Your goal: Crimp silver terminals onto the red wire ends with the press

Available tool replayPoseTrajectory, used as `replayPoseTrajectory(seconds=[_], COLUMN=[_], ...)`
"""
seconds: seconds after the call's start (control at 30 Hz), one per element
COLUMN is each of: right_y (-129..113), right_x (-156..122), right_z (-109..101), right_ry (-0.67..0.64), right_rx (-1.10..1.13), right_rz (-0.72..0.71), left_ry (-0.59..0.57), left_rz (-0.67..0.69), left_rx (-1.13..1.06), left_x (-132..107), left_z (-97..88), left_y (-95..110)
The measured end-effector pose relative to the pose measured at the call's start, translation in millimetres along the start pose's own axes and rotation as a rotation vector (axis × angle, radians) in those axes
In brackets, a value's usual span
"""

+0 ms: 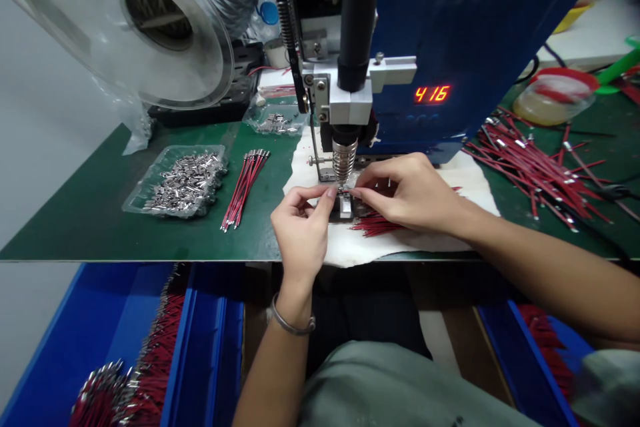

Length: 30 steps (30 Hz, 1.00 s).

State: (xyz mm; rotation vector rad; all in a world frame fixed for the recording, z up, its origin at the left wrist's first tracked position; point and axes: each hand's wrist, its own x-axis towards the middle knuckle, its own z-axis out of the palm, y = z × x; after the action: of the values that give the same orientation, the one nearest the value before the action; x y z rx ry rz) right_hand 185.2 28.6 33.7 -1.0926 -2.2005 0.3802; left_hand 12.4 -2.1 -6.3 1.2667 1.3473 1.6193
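Under the soldering machine's spring-wrapped tip (345,161) both hands meet at a small metal fixture (346,205). My left hand (306,230) is pinched at the fixture's left side; whatever lies between thumb and forefinger is too small to name. From the right, my right hand (413,193) pinches the end of a thin red wire, its fingertips close to the tip. Beneath that hand a bunch of red wires (373,224) rests on a white cloth (345,248). Left of the cloth lies a bundle of red wires with metal ends (245,188).
A clear tray (134,199) of small metal terminals stands on the green tabletop (75,220), with a smaller tray (255,121) behind it. A large clear reel (100,27) overhangs the left. Loose red wires (535,160) spread at right. Blue bins (205,340) sit below the edge.
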Motion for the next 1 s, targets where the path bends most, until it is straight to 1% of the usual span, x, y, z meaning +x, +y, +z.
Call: replayPoseTrajectory(seconds=[0.63,1.0], right_y=[0.2,0.5], right_x=[-1.1,-1.8], right_z=[-0.2,-0.4], right_ry=[-0.022,-0.032], right_rx=[-0.002,0.0], right_rz=[0.019,0.023], left_ry=[0.034,0.032], left_rz=[0.021,0.037], left_rx=[-0.003,-0.017], left_x=[-2.2,-2.1], left_z=[1.5,1.6], left_y=[0.7,0.4])
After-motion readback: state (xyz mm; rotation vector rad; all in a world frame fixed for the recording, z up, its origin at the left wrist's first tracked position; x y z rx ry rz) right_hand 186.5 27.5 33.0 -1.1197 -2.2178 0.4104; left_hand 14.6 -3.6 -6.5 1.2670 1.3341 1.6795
